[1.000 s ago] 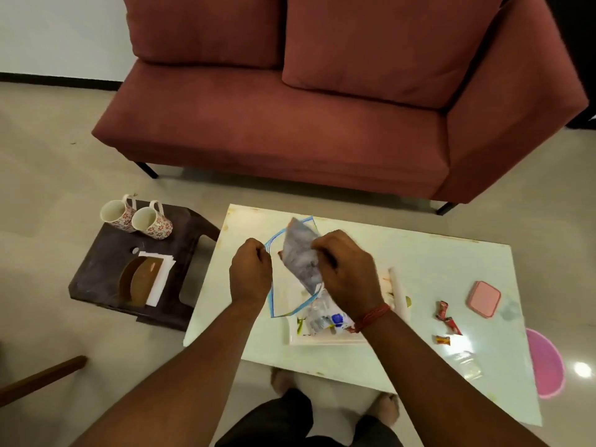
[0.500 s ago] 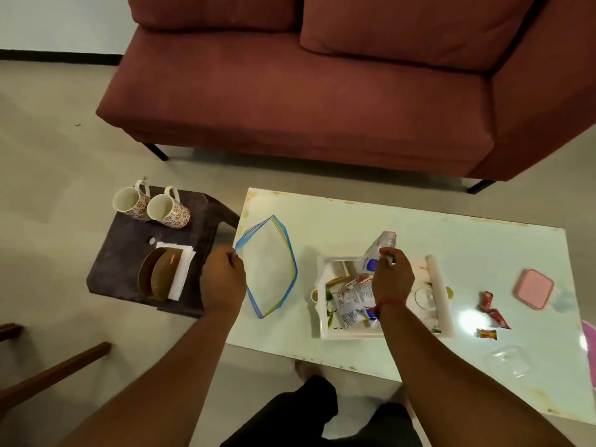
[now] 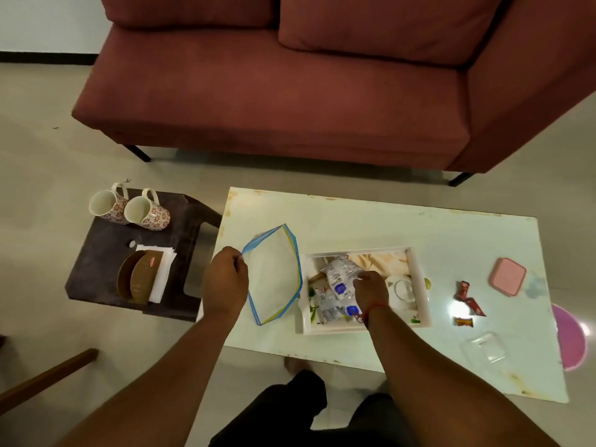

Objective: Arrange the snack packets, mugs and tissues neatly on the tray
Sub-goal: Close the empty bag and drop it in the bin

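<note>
Two white snack packets point(image 3: 335, 293) with blue marks lie in the white rectangular tray point(image 3: 419, 285) on our pale low table point(image 3: 354, 221); our right hand point(image 3: 371, 290) pinches the upper one. Our left hand point(image 3: 225, 279) grips the corner of a clear blue-edged zip bag point(image 3: 274, 275) beside the tray. Both floral mugs point(image 3: 132, 209) and white tissues point(image 3: 163, 272) sit apart on the dark stool point(image 3: 96, 253).

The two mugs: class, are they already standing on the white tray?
No, the two mugs lie on their sides on the dark side table, apart from the white tray on the white table.
</note>
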{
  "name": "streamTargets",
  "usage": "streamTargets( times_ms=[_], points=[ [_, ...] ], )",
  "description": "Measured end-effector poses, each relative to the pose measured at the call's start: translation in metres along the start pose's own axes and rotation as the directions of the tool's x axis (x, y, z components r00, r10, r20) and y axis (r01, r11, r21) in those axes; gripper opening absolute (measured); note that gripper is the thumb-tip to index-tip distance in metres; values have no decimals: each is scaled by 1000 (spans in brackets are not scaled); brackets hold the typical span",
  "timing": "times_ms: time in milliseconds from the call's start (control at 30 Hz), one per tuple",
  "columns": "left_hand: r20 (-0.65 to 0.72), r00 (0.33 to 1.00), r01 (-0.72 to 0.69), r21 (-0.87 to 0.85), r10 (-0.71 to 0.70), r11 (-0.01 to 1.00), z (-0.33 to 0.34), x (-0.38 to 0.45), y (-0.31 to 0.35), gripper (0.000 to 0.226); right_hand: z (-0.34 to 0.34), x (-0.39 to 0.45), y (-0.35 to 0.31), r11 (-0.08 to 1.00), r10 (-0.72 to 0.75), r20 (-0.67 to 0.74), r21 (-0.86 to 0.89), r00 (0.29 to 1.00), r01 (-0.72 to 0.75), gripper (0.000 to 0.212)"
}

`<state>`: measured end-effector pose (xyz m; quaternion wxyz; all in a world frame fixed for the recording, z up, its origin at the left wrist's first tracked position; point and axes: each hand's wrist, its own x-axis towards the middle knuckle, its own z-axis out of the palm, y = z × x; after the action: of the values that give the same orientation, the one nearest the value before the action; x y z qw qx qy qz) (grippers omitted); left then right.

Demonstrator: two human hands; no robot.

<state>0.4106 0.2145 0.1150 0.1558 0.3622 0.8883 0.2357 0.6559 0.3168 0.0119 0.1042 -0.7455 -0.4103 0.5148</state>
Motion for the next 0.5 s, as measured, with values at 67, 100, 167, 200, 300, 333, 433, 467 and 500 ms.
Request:
streamTargets(
  times_ms=[67,100,167,200,300,333,433,467,500],
  points=[
    [16,1000,-9,1,9,1000,6,-5,20,12,-13,-10,-6,997,-75,36,3,997,74,17],
    [22,1000,-13,-3,13,1000,10,-8,32,12,-20,-15,-10,993,-116,66,29,991,114,15],
    [21,999,-30,-19,31,999,17,-15,55,11,-34,-26,-18,978,-194,132,107,972,180,14],
    [19,999,-39,-32,40,999,20,-21,68,10,-42,-32,-23,968,-232,160,139,959,211,17],
    [5,998,-58,-86,58,995,27,-38,110,9,-70,-48,-39,932,-360,185,115,914,344,29],
    [-2,998,-64,-112,64,992,30,-44,126,10,-82,-52,-43,920,-393,177,85,903,384,33],
    [-26,998,-68,-196,64,978,36,-65,174,11,-124,-60,-51,877,-467,137,-52,873,478,30],
    [-30,998,-62,-218,57,974,39,-71,187,11,-137,-61,-53,865,-484,118,-90,867,494,25],
    [-37,998,-63,-241,55,968,41,-79,202,11,-154,-62,-56,851,-503,97,-116,859,512,21]
  ],
)
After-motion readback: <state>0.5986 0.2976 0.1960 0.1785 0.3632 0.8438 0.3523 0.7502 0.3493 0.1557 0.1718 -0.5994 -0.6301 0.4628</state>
